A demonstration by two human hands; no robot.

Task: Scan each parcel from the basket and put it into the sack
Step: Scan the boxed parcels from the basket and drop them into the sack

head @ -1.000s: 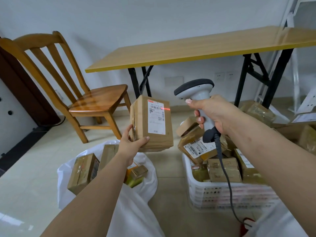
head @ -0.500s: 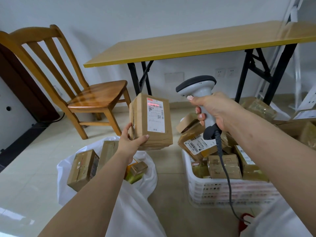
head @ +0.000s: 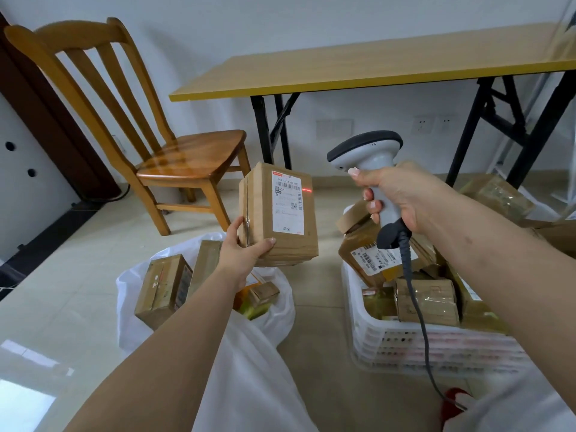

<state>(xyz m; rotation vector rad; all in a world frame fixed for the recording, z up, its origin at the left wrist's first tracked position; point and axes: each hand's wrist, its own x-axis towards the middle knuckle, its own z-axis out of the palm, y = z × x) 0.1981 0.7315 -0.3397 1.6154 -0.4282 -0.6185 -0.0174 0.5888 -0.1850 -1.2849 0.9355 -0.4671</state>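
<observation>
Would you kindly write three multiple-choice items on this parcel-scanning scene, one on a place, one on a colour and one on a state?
1. Where does the white sack lie?
A. on the chair
B. on the floor, left of the basket
C. on the table

2. What colour is the label on the held parcel?
A. white
B. blue
C. black

3. What is the right hand doing?
A. resting open on the basket
B. lifting a parcel
C. gripping the scanner

Answers: 1 B, the sack sits open on the tiles beside the basket. 2 A, the label is white with dark print. 3 C, its fingers wrap the scanner's handle, while the left hand holds the parcel.
</observation>
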